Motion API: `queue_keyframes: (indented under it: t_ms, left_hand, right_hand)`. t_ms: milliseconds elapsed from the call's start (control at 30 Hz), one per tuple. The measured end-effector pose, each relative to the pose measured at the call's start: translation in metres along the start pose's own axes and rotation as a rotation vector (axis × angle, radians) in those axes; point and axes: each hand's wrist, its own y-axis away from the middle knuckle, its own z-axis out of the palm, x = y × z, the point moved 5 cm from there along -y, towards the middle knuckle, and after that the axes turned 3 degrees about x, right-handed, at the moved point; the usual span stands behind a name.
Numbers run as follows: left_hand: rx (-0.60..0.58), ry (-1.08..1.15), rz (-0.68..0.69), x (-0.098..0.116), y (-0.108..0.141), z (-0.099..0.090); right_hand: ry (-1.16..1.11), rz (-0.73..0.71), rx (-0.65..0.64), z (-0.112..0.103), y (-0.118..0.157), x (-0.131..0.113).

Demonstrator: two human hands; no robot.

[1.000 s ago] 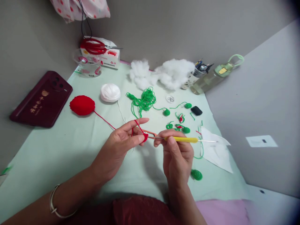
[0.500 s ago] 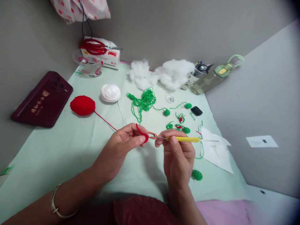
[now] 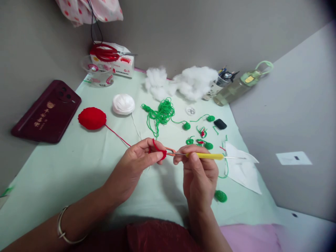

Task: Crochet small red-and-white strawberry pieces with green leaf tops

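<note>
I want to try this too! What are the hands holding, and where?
Right hand: hook, by its yellow handle. Left hand: red piece, pinched at its edge.

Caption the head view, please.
Left hand pinches red crochet; right hand holds yellow-handled hook, yarn balls nearby.

1. On our left, the phone [image 3: 47, 113] lies at the edge of the table [image 3: 78, 168].
2. Right of it we have the first yarn ball [image 3: 92, 118], with the second yarn ball [image 3: 123, 104] behind and to its right.
3. In our back left corner, the tub [image 3: 101, 79] stands before the box [image 3: 124, 68]; the scissors [image 3: 106, 53] rest on the box.
4. At our back middle lies the stuffing [image 3: 193, 82], then, rightward, the pen cup [image 3: 213, 90] and the bottle [image 3: 233, 91].
5. Before the stuffing we have the yarn tangle [image 3: 163, 112].
</note>
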Motion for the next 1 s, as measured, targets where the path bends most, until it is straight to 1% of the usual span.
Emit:
queue_keyframes:
  t_ms: [167, 367, 467, 767, 867, 1000]
  left_hand:
    - [-0.024, -0.003, -0.013, -0.003, 0.001, -0.001]
    - [-0.029, -0.010, 0.001, -0.004, 0.002, -0.001]
    - [-0.030, -0.005, -0.001, -0.006, 0.002, -0.001]
    - [-0.019, 0.007, -0.017, -0.009, 0.000, -0.001]
    - [-0.017, 0.012, -0.021, -0.009, 0.000, -0.001]
    - [-0.076, 0.023, -0.030, -0.012, 0.001, 0.004]
  right_hand:
    - [0.009, 0.002, -0.013, 0.000, 0.002, 0.001]
    - [0.059, -0.052, -0.033, 0.000, 0.004, -0.003]
    - [0.065, -0.054, -0.047, 0.000, 0.005, -0.002]
    - [0.035, -0.027, -0.047, -0.002, 0.005, 0.001]
    - [-0.007, -0.001, -0.036, -0.001, 0.005, 0.003]
    - [-0.084, 0.069, -0.057, 0.005, 0.006, 0.009]
